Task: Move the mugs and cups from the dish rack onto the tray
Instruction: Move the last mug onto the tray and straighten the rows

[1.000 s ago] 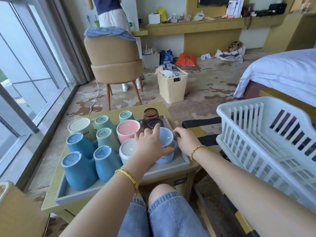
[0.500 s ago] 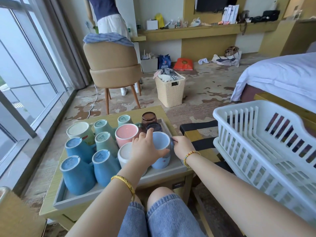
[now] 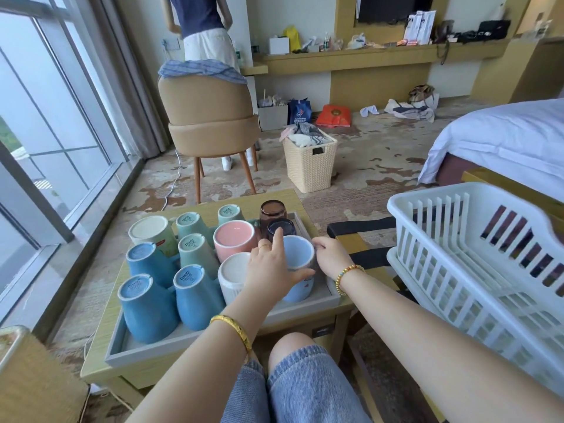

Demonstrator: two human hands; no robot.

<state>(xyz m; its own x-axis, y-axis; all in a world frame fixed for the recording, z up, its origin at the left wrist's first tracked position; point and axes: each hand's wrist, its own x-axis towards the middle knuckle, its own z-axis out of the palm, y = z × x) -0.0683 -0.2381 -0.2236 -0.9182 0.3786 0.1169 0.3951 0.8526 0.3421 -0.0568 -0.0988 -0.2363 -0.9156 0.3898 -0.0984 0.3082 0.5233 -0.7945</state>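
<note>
A grey tray (image 3: 158, 346) on a low wooden table holds several upside-down mugs and cups: blue ones at the left, green ones behind, a pink mug (image 3: 233, 239), a white cup (image 3: 233, 276) and two dark glass cups (image 3: 272, 210). A light blue mug (image 3: 297, 261) stands upside down at the tray's right end. My left hand (image 3: 271, 271) rests against its near side, index finger raised. My right hand (image 3: 331, 256) grips its right side. The white dish rack (image 3: 476, 264) at the right looks empty.
A tan chair (image 3: 210, 117) and a wicker basket (image 3: 309, 158) stand on the carpet beyond the table. A person stands behind the chair. A bed (image 3: 503, 132) is at the right, a window wall at the left. My knees sit below the table's front edge.
Both hands stay on the light blue mug at the tray's right end. My left index finger has lifted off its base. The camera has tilted up slightly.
</note>
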